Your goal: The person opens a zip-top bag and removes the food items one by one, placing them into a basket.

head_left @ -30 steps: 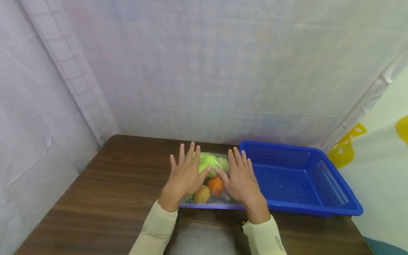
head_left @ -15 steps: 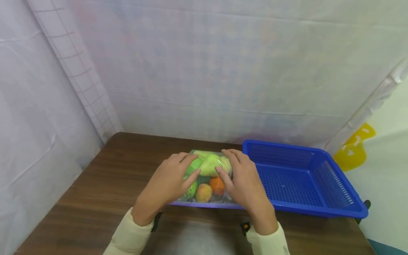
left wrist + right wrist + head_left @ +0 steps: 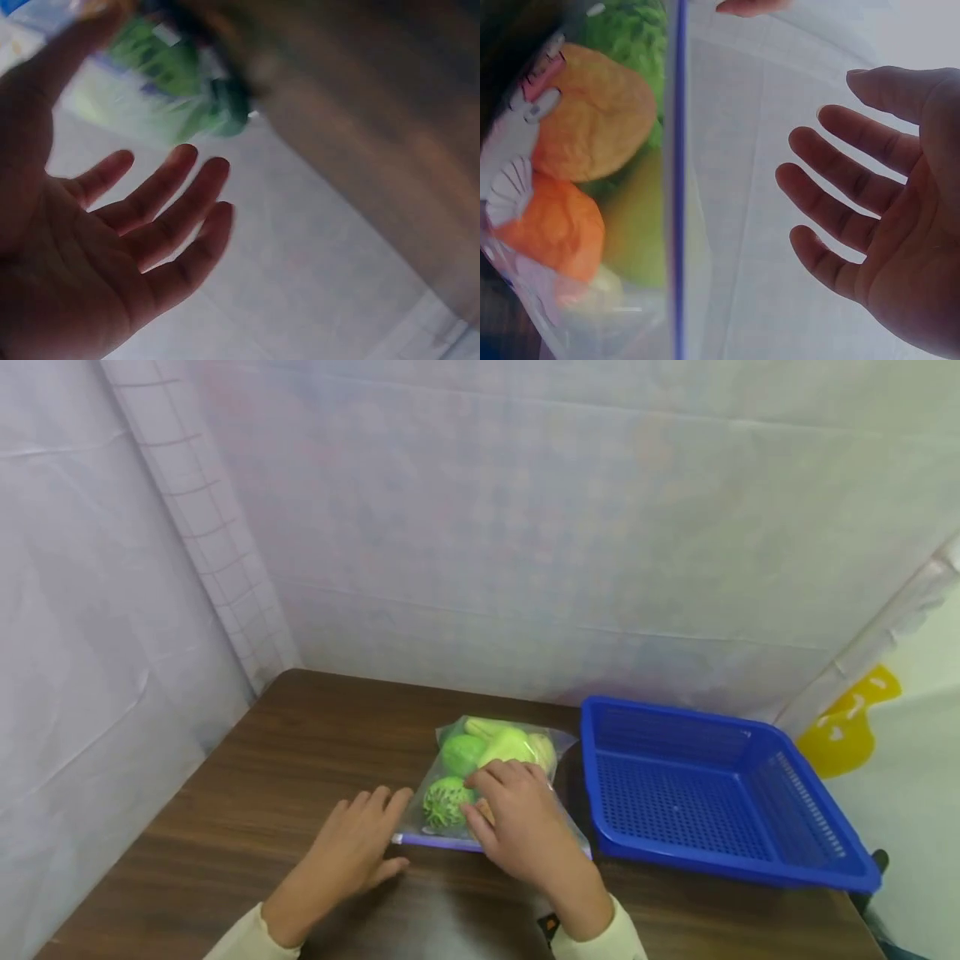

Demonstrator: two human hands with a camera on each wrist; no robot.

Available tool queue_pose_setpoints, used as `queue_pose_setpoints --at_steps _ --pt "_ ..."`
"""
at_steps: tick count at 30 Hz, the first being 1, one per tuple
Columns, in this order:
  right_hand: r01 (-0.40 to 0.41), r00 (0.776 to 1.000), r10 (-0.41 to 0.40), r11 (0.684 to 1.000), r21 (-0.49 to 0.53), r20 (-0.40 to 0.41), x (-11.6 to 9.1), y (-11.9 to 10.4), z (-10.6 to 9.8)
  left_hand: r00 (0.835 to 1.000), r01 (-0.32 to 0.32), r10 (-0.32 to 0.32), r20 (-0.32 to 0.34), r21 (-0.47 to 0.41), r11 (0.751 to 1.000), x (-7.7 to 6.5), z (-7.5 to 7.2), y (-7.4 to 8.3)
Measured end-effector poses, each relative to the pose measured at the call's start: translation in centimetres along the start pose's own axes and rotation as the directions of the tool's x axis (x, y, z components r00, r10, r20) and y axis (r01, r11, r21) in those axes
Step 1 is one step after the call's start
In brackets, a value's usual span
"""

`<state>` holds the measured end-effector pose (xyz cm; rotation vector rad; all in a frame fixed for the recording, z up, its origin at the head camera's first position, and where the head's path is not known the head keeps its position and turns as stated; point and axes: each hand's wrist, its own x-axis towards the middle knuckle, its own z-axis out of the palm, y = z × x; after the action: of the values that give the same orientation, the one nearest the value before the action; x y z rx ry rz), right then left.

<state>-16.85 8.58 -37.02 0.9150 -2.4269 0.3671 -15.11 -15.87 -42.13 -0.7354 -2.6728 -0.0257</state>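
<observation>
So I've got a clear zip bag [image 3: 565,741] of fruit and veg lying on the brown table [image 3: 247,810], pretty much right in front of me. My left hand [image 3: 348,843] is just off its near left corner, fingers loosely spread and slightly bent, gripping nothing; can't tell if a fingertip is touching the plastic. My right hand [image 3: 525,814] is over the near right part of the bag, fingers relaxed and a bit curved, not holding anything either, and I can't tell whether it's making contact. The purple zip strip [image 3: 442,842] runs along the edge nearest me. Inside there's a bumpy green one [image 3: 447,802] at the left, a smooth green one [image 3: 461,753] behind it and a pale green one [image 3: 506,746] next to that. My right wrist view also shows an orange fruit [image 3: 562,232] touching a peachy one [image 3: 596,112], plus cartoon prints on the plastic. The blue basket [image 3: 675,806] sits just to the bag's right.
</observation>
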Motion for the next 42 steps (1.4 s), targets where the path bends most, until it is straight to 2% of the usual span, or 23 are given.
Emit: queue_pose_setpoints --at_steps 5,8,16,21,25,29,33,38,42 --pt "0.005 1.0 -0.004 0.998 -0.059 0.018 -0.1 -0.4 1.0 0.99 -0.069 0.069 -0.125 0.0 0.998 -0.4 1.4 -0.7" --pt "0.014 0.999 -0.011 0.997 -0.076 0.038 -0.1 -0.5 1.5 0.984 -0.087 0.082 -0.16 -0.026 0.996 -0.5 1.9 -1.1" --pt "0.043 0.997 -0.04 0.998 -0.035 0.058 0.0 -0.8 2.2 0.989 -0.074 0.063 -0.132 -0.081 0.994 -0.5 1.6 -1.5" --pt "0.044 0.993 -0.041 0.999 -0.025 0.111 -0.1 -1.2 2.8 0.994 -0.073 0.061 -0.095 -0.122 0.99 -0.2 1.0 -1.9" --pt "0.007 0.987 -0.005 1.0 -0.01 0.16 0.0 -1.8 3.2 0.994 -0.078 0.068 -0.083 -0.126 0.989 0.4 -0.3 -2.2" --pt "0.021 0.988 -0.023 1.0 0.017 0.15 0.2 -2.4 3.8 0.995 -0.07 0.061 -0.083 -0.112 0.991 1.0 -1.8 -2.3" --pt "0.054 0.996 -0.057 0.998 0.042 0.076 0.6 -2.7 4.4 0.995 -0.083 0.076 -0.064 -0.126 0.989 1.8 -3.4 -2.4" --pt "0.066 0.997 -0.064 0.996 0.061 -0.031 1.0 -2.9 4.7 0.993 -0.113 0.117 0.013 -0.172 0.979 3.5 -5.9 -2.3" --pt "0.056 0.992 -0.048 0.996 0.068 -0.119 1.3 -2.9 4.8 0.992 -0.079 0.098 0.081 -0.212 0.974 4.7 -7.8 -1.9"
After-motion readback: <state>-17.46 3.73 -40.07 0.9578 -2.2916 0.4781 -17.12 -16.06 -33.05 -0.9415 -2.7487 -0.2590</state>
